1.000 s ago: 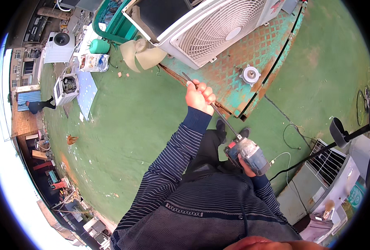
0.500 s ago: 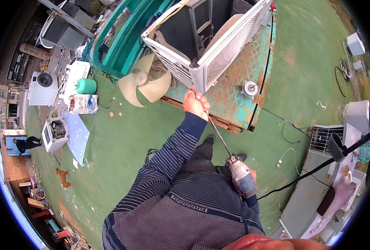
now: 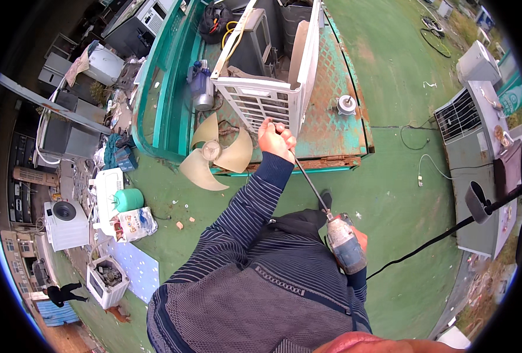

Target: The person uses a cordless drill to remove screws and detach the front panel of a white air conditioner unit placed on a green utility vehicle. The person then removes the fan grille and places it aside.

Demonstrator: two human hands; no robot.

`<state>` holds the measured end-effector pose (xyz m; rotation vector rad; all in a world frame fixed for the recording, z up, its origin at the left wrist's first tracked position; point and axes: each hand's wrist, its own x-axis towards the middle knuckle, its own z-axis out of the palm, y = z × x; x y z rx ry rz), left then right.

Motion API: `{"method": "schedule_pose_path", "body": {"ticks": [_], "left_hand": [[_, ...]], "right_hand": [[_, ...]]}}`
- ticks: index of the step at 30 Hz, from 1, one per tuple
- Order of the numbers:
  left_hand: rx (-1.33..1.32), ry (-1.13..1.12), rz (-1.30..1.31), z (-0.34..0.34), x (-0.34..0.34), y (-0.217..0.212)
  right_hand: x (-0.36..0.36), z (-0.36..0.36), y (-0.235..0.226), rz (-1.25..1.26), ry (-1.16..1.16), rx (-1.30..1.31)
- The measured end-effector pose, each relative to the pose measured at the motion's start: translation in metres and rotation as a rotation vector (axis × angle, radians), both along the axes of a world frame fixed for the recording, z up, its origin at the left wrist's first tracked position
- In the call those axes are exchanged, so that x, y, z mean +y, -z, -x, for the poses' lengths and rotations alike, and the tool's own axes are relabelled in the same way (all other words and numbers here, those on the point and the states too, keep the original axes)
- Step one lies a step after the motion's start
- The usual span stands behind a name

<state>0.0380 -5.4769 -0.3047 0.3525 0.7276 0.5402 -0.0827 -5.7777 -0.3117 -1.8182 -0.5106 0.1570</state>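
My right hand (image 3: 361,238) grips a worn grey power drill (image 3: 346,246) in front of my right hip, much of the hand being hidden behind it. A long thin metal bit (image 3: 311,183) runs up and left from the drill's nose. Around its far end the fingers of my left hand (image 3: 275,141) are closed, so the tip is covered. Just beyond that hand stands the white casing (image 3: 299,97) of an air-conditioner outdoor unit, open at the top. A cream fan blade (image 3: 211,151) leans by the cart's edge, left of my left hand.
The casing rests on a rusty green cart bed (image 3: 331,141), with a small round motor (image 3: 346,105) on the right and a blue motor (image 3: 202,88) on the left. A green gas cylinder (image 3: 129,200) and a white washing machine (image 3: 66,223) stand left. A black cable (image 3: 425,250) crosses at right.
The view has turned, bringing the cart and casing more squarely ahead and showing the blue motor. Both hands keep their hold on the drill and bit.
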Motion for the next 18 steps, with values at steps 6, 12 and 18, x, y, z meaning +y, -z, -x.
{"method": "schedule_pose_path", "body": {"ticks": [6, 12, 18], "left_hand": [[-0.036, 0.192, -0.043, 0.049, 0.071, -0.004], [-0.048, 0.303, 0.046, 0.033, 0.163, 0.075], [0.107, 0.42, -0.12, 0.004, 0.196, 0.062]], "right_hand": [[0.083, 0.099, 0.034, -0.096, 0.094, 0.022], [0.169, 0.12, 0.012, -0.126, 0.144, 0.117], [0.242, 0.122, 0.007, 0.012, 0.2, 0.07]]}}
